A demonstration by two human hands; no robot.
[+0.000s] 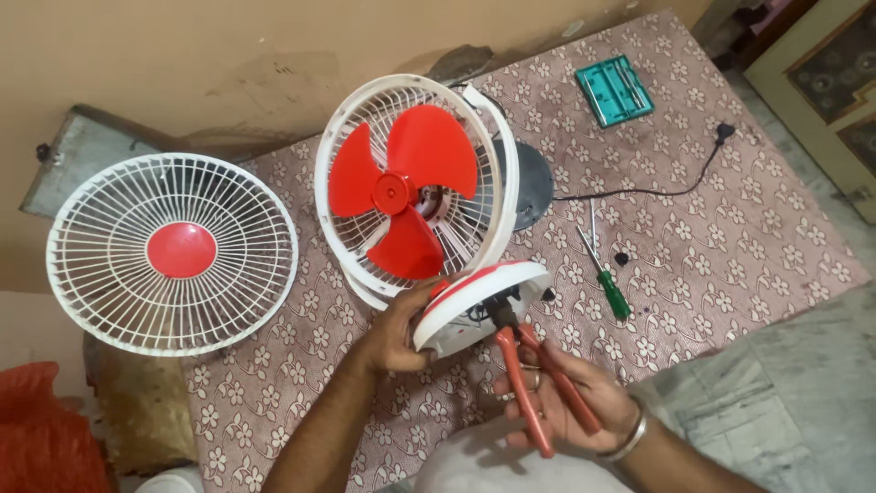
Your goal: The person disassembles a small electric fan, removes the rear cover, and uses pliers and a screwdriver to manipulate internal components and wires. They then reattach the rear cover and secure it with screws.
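Gripping the tilted red-and-white fan base (474, 306) from its left side, the left hand (397, 333) held it above the near edge of the floral-covered tabletop (730, 246), while the right hand (570, 402) was closed around the orange handles of pliers (538, 379) whose nose reached into the base's open underside. Behind stood the fan with red blades (406, 196); a detached front grille (173, 251) leaned off the left edge, a green screwdriver (607, 278) lay right of the base, and a teal case (613, 89) near the far edge.
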